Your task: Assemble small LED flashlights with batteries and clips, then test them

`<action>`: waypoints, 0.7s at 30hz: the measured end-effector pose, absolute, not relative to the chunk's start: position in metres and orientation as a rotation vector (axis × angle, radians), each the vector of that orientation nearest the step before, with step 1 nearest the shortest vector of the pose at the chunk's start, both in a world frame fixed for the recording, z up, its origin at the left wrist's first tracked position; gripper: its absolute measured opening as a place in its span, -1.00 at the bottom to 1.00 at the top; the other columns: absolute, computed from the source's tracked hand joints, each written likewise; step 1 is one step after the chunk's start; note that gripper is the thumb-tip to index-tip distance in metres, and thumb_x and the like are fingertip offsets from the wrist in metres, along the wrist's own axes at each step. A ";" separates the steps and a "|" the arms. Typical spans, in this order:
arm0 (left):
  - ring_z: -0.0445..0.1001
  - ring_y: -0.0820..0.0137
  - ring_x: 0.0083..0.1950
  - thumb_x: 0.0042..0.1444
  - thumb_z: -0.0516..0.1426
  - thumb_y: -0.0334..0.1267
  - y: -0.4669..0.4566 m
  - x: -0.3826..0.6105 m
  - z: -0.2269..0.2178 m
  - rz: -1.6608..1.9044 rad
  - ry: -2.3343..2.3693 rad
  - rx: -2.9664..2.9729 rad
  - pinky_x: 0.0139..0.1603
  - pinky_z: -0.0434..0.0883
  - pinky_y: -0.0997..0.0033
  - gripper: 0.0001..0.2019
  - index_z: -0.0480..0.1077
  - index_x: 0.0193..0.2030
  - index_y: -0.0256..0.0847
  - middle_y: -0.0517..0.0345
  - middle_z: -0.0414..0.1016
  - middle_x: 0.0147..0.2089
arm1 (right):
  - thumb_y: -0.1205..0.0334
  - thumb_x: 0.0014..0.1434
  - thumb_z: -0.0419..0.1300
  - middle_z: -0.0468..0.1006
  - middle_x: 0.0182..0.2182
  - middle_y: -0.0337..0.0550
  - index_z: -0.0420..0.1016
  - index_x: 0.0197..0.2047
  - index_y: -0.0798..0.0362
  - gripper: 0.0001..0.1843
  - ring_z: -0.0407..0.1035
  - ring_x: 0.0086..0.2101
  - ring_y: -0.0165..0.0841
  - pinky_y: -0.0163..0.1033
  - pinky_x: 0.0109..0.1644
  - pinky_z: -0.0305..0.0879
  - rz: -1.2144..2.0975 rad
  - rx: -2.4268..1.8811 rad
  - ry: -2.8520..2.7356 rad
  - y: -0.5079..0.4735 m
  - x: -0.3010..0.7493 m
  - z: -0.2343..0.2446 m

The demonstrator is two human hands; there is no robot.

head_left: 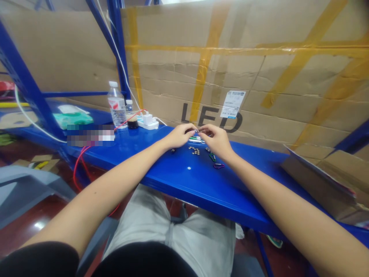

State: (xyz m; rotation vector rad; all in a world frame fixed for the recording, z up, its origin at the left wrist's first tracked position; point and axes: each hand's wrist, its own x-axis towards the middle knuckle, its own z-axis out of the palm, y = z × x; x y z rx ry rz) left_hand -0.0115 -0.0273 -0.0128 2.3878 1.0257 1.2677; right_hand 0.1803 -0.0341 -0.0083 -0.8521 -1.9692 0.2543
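Observation:
Over the blue shelf top (184, 184), my left hand (181, 135) and my right hand (215, 139) meet at the fingertips. Both are closed in a pinch around something small, which is too tiny and blurred to name. Beneath the fingers lie shiny green and silver sticks (196, 139). Just in front of them several small metallic pieces (194, 150) are scattered. A green carabiner (212, 157) and a purple carabiner (218, 166) rest below my right hand. One small dark piece (173, 150) sits beside my left wrist.
A water bottle (117, 104), a small dark bottle (132, 119) and a white power strip (148, 121) stand at the back left, near a red cable (77, 169). An open cardboard box (325, 181) is at the right. A large taped carton (173, 77) walls the back.

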 end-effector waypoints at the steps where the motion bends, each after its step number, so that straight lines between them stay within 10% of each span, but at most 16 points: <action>1: 0.50 0.29 0.00 0.26 0.06 -0.33 -0.028 -0.011 -0.013 1.260 1.004 2.400 0.11 0.36 0.27 -0.82 0.48 -0.12 -0.27 0.02 0.59 -0.06 | 0.28 0.14 0.20 0.63 -0.34 -0.13 0.58 -0.21 0.08 -0.84 0.47 -0.30 -0.30 -0.21 -0.15 0.34 0.245 -0.841 -1.971 -0.033 0.180 -0.009; 21: 0.45 0.45 -0.33 0.18 0.20 -0.26 -0.018 -0.011 -0.020 1.237 0.771 2.043 -0.23 0.37 0.40 -0.84 0.40 -0.16 -0.29 0.17 0.47 -0.38 | 0.28 0.11 0.25 0.64 -0.35 -0.16 0.58 -0.26 0.06 -0.89 0.49 -0.32 -0.29 -0.16 -0.18 0.39 0.380 -0.734 -1.922 -0.028 0.181 -0.016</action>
